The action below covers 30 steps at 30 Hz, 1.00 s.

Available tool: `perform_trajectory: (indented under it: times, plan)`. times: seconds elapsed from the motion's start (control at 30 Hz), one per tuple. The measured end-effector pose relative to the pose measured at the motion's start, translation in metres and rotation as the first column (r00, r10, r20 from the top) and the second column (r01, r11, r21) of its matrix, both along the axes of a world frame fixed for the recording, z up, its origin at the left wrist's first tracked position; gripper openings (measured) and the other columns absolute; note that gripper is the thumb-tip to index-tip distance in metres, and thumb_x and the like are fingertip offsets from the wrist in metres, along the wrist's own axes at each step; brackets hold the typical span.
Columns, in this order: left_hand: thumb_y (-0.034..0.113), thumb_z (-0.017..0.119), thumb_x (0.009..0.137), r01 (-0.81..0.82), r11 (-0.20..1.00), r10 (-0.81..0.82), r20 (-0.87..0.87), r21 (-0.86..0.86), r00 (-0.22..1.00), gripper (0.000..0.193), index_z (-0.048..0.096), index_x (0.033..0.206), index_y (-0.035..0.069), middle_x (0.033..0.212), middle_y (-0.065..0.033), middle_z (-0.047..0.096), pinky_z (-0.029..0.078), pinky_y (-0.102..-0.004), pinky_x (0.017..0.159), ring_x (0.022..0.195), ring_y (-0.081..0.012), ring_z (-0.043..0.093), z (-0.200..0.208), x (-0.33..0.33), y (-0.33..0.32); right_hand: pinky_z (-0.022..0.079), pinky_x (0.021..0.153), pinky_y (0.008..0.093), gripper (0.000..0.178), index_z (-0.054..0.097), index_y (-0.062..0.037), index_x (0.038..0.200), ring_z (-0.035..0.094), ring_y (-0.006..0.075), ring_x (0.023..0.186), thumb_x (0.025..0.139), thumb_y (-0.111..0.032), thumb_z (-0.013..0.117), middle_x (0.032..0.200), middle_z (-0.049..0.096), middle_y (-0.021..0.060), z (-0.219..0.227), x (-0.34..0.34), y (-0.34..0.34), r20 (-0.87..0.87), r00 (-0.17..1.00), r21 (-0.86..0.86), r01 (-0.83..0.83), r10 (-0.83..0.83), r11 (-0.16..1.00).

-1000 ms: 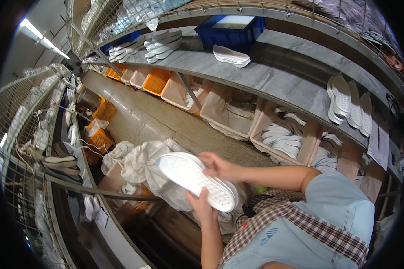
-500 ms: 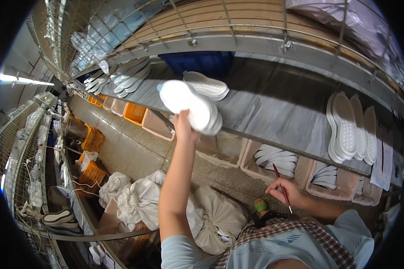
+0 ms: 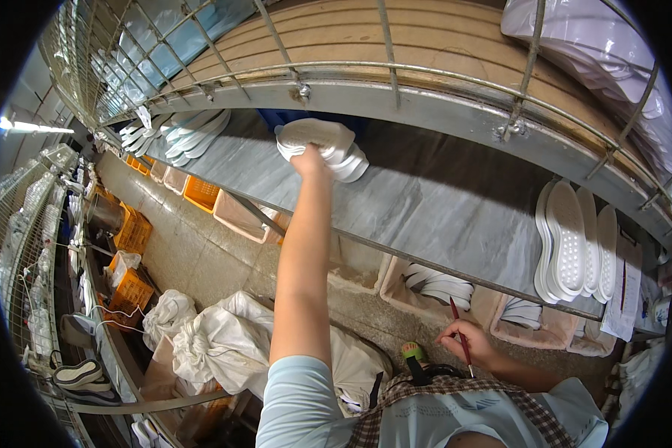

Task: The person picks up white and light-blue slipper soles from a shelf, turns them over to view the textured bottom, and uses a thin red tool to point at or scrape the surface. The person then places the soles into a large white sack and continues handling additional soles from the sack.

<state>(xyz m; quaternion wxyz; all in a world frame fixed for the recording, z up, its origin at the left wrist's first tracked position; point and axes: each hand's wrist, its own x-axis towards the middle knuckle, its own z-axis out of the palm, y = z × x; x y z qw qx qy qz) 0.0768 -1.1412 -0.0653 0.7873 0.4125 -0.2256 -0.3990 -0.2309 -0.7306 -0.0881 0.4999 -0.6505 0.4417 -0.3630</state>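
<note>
white soles [image 3: 319, 133] hide part of the left hand [image 3: 311, 162]; the metal beam [image 3: 440, 112] hides the top of the blue bin [image 3: 276, 117].

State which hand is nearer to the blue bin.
Left. The left hand is in front of the blue bin, gripping white soles; the right hand, holding a slim red tool, is farther off, lower right.

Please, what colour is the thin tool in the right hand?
The thin tool in the right hand is mostly dark red; the head view shows it best.
</note>
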Motion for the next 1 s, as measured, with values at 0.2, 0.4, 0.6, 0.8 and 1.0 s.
perform_trajectory:
  times: [0.2, 0.4, 0.6, 0.8, 1.0]
  plan:
    - [-0.001, 0.049, 0.075, -0.051, 0.999, 0.052, -0.263, 0.011, 0.963, 0.035, 0.048, 0.11, -0.004, 0.103, -0.0179, 0.055, 0.051, -0.0518, 0.075, 0.089, -0.0351, 0.059, 0.01, 0.06, 0.064, 0.046, 0.059, 0.026, 0.01, 0.062, -0.0024, 0.088, 0.059, 0.0145, 0.066, 0.082, -0.008, 0.067, 0.077, 0.062, 0.0085, -0.005, 0.007, -0.006, 0.018, 1.0, -0.115, -0.009, 0.011, 0.993]
    - [-0.002, 0.047, 0.08, -0.14, 0.982, 0.141, 0.001, 0.128, 0.99, 0.066, 0.019, 0.14, 0.002, 0.125, -0.0216, 0.043, 0.05, -0.0437, 0.082, 0.104, -0.0315, 0.054, 0.012, 0.097, 0.149, 0.047, 0.061, 0.0262, 0.006, 0.062, -0.0031, 0.09, 0.06, 0.0148, 0.07, 0.085, -0.006, 0.062, 0.08, 0.064, 0.0089, -0.003, 0.022, -0.035, -0.019, 0.997, -0.126, -0.075, 0.073, 0.989]
    - [0.0, 0.049, 0.081, -0.076, 0.981, 0.082, -0.024, 0.176, 0.996, 0.065, 0.021, 0.139, 0.006, 0.123, -0.0187, 0.044, 0.049, -0.0396, 0.083, 0.103, -0.0292, 0.054, 0.002, 0.091, 0.177, 0.049, 0.069, 0.0279, 0.013, 0.061, -0.001, 0.095, 0.061, 0.0168, 0.075, 0.088, 0.002, 0.05, 0.087, 0.064, 0.0104, 0.006, 0.057, -0.073, 0.159, 0.982, -0.142, -0.078, 0.1, 0.987]
    - [-0.001, 0.051, 0.079, -0.086, 0.984, 0.093, -0.034, 0.155, 0.995, 0.066, 0.02, 0.138, 0.0, 0.115, -0.0149, 0.047, 0.047, -0.0351, 0.079, 0.093, -0.0229, 0.053, -0.003, 0.063, 0.163, 0.046, 0.059, 0.0273, 0.012, 0.06, -0.0032, 0.097, 0.059, 0.0153, 0.068, 0.086, 0.0, 0.058, 0.08, 0.062, 0.0088, 0.02, 0.06, -0.089, 0.014, 0.993, -0.316, -0.107, 0.117, 0.943]
    - [0.0, 0.049, 0.082, -0.19, 0.971, 0.172, 0.131, 0.143, 0.976, 0.053, 0.027, 0.13, -0.003, 0.117, -0.0128, 0.039, 0.044, -0.0267, 0.076, 0.09, -0.0155, 0.046, -0.008, 0.031, 0.145, 0.046, 0.061, 0.0272, 0.013, 0.061, -0.0018, 0.098, 0.059, 0.0168, 0.069, 0.086, 0.001, 0.057, 0.082, 0.063, 0.0093, 0.022, 0.057, -0.093, 0.059, 0.996, -0.303, -0.048, 0.068, 0.952]
